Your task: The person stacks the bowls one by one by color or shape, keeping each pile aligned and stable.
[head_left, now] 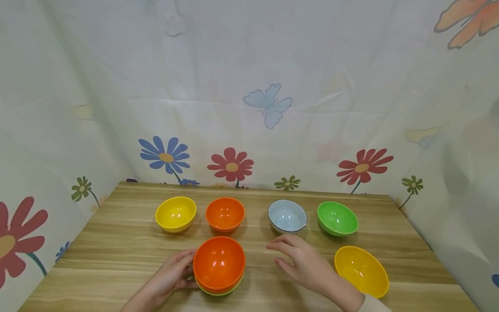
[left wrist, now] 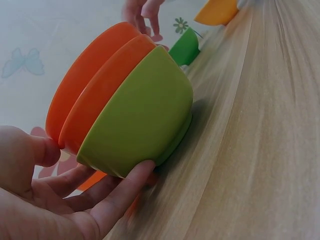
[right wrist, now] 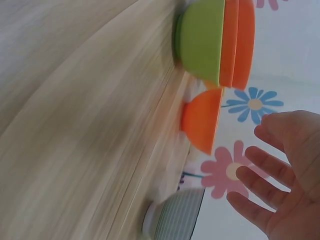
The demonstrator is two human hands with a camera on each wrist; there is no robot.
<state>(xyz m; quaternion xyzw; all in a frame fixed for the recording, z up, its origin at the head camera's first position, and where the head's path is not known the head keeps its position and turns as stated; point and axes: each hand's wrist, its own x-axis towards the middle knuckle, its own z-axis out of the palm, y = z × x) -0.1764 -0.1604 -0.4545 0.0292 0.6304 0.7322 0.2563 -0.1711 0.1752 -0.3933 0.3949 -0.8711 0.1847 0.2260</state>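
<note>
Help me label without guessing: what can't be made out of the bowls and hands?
Head: inside of the stacked green bowl, covered by nested orange bowls.
Head: lower left of the nearer yellow bowl, behind the right forearm.
Left wrist: much of the right hand, beyond the top edge.
Right wrist: part of the grey bowl, beyond the bottom edge.

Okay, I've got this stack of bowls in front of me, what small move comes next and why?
I'd probably reach your right grip forward to the gray bowl and pinch its rim: that grip holds nothing, the head view shows the bowl just beyond its fingers, and your left grip holds the stack.
</note>
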